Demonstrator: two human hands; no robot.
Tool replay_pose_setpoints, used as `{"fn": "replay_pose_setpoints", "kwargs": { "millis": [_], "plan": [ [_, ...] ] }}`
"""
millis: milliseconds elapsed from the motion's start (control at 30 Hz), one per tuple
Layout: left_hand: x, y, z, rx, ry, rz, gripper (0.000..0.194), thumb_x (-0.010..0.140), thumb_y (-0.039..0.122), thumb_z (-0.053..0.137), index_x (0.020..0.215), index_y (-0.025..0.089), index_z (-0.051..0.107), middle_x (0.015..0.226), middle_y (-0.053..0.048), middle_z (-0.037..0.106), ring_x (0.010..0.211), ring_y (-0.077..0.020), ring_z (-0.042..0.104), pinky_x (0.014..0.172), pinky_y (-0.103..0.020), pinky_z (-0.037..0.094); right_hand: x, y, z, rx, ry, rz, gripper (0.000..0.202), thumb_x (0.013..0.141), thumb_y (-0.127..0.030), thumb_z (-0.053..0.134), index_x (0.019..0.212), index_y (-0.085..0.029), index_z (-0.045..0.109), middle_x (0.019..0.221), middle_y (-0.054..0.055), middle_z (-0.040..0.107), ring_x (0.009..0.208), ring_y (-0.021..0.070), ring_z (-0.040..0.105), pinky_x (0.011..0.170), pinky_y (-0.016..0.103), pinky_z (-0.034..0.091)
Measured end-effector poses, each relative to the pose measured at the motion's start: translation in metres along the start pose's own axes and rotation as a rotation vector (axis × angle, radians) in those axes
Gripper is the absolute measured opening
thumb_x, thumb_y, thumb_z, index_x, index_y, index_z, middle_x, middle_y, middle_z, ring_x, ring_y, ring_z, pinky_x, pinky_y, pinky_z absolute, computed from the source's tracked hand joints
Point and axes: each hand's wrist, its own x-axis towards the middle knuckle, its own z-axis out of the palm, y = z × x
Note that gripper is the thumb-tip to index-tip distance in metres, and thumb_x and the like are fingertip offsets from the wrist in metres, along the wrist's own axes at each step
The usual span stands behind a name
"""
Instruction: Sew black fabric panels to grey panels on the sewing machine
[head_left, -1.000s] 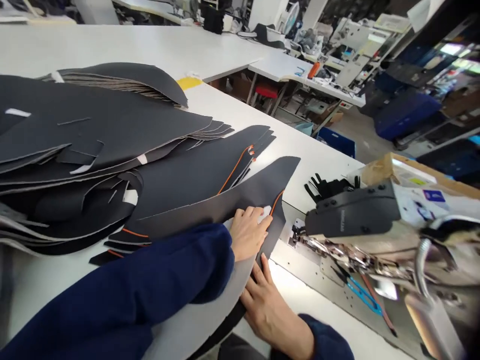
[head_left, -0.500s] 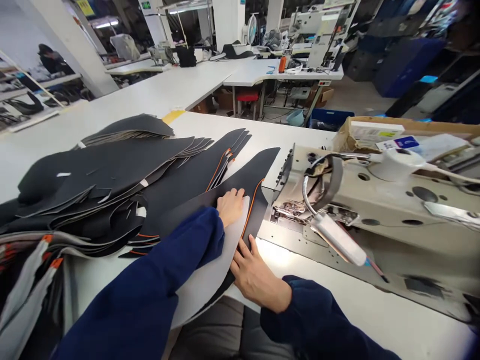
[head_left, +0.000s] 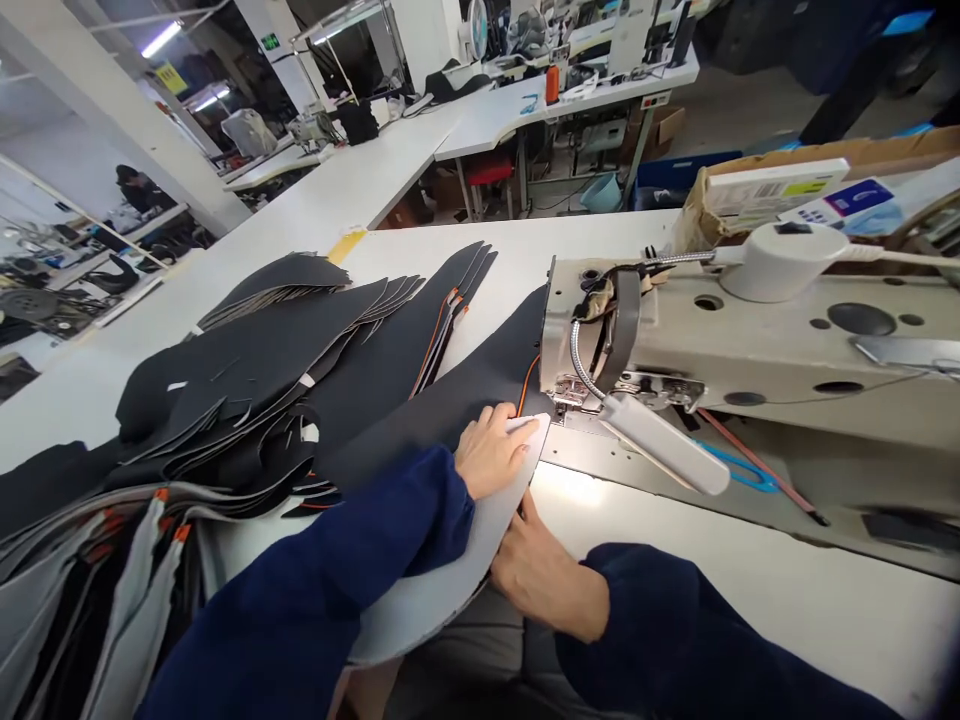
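Observation:
My left hand presses on a grey-backed panel, its fingers near the panel's pointed tip. Under and beside it runs a dark panel with an orange edge line, reaching the head of the sewing machine. At the panel's right edge is my right hand; its fingers curl beneath the edge and are partly hidden, so what they grip cannot be made out. The panel's tip lies just in front of the machine's needle area.
Stacks of dark panels cover the table's left side, with grey and orange-tipped pieces hanging at the front left. Blue scissors lie under the machine arm. A cardboard box stands behind it. A person sits far left.
Both hands and the panels have moved right, closer to the machine. The dark panel's far end now reaches behind the machine head. The view has tilted and shifted.

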Motion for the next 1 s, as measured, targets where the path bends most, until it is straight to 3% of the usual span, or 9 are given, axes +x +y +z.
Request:
{"fn": "replay_pose_setpoints", "kwargs": {
  "millis": [133, 300, 467, 1000],
  "plan": [
    [0.004, -0.004, -0.005, -0.017, -0.006, 0.018, 0.036, 0.098, 0.035, 0.038, 0.132, 0.036, 0.050, 0.137, -0.001, 0.042, 0.107, -0.0192, 0.051, 0.070, -0.028, 0.051, 0.001, 0.001, 0.002, 0.032, -0.021, -0.007, 0.020, 0.089, -0.022, 0.052, 0.095, -0.018, 0.070, 0.099, 0.012, 0.067, 0.105, 0.0329, 0.050, 0.098, 0.068, 0.027],
    [0.020, -0.004, -0.007, 0.040, 0.028, 0.134, 0.038, 0.101, 0.034, 0.027, 0.129, 0.031, 0.053, 0.141, 0.006, 0.046, 0.100, -0.0186, 0.053, 0.079, -0.031, 0.049, -0.001, 0.001, -0.001, -0.003, 0.009, -0.020, 0.023, 0.090, -0.023, 0.049, 0.101, -0.016, 0.068, 0.099, 0.012, 0.067, 0.108, 0.0347, 0.050, 0.099, 0.071, 0.024],
    [0.014, -0.001, -0.002, 0.041, 0.031, 0.103, 0.036, 0.101, 0.037, 0.029, 0.129, 0.035, 0.052, 0.140, 0.011, 0.049, 0.101, -0.0188, 0.053, 0.070, -0.031, 0.048, -0.006, -0.002, -0.005, -0.017, 0.008, -0.031, 0.023, 0.091, -0.022, 0.048, 0.103, -0.015, 0.067, 0.101, 0.012, 0.066, 0.108, 0.0342, 0.050, 0.100, 0.071, 0.023],
    [0.022, 0.010, -0.001, 0.002, 0.021, 0.099, 0.037, 0.100, 0.032, 0.031, 0.130, 0.031, 0.053, 0.135, 0.001, 0.053, 0.101, -0.0204, 0.052, 0.064, -0.031, 0.046, -0.011, 0.007, -0.011, -0.041, -0.009, 0.014, 0.026, 0.091, -0.023, 0.048, 0.104, -0.014, 0.068, 0.105, 0.014, 0.066, 0.107, 0.0343, 0.051, 0.098, 0.069, 0.027]
  ]
}}
